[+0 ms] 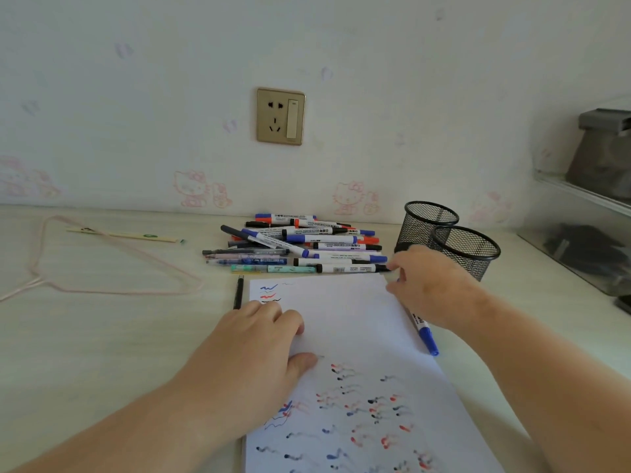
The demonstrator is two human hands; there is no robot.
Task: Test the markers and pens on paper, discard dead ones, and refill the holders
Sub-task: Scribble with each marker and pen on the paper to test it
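A pile of markers and pens [293, 244] lies on the desk by the wall. In front of it is a white paper sheet [345, 322] covered with blue, red and black test scribbles. My left hand [259, 346] rests palm down on the sheet's left part and holds nothing. My right hand [430, 285] reaches over the sheet's top right corner. Its fingertips touch the right end of a black-capped white marker [348, 268] at the front of the pile. A blue marker [425, 334] lies at the sheet's right edge, partly hidden under that hand. Two black mesh holders [444, 240] stand empty behind it.
A single black pen [239, 292] lies just left of the sheet. A pink wire hanger [102, 268] and wrapped chopsticks [126, 234] are on the desk's left part. A clear box with dark items [580, 247] stands at the right. A wall socket [280, 116] is above the pile.
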